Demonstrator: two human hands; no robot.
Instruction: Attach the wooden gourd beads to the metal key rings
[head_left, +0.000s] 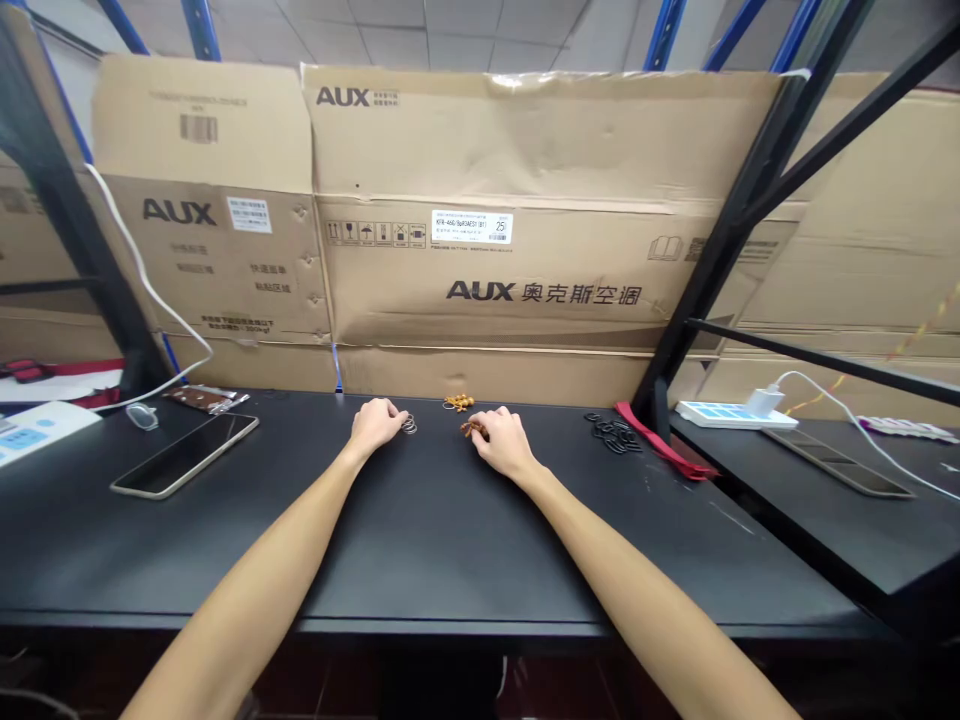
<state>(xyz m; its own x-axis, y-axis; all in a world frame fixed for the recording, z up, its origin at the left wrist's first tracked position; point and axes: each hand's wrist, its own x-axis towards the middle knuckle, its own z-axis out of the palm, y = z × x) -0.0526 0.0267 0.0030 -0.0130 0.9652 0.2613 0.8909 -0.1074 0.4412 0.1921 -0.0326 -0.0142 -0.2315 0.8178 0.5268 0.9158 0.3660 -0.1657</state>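
My left hand (377,426) is closed in a pinch at a small cluster of thin metal rings (409,424) on the black table; how many it grips is hidden. To its right, my right hand (504,442) is closed around small amber-brown pieces (472,428) that show at its fingertips; their exact shape is too small to make out. Just behind, between the two hands, lies a little group of golden-amber charms (461,402) with a metal ring at its left end. Both forearms reach forward over the table (442,560).
Black rings or clips (615,434) and a red strap (667,445) lie to the right. On the left are a phone (187,457), a brown packet (204,398) and a white power strip (37,432). Cardboard (495,250) walls the back; a black post (720,240) stands right.
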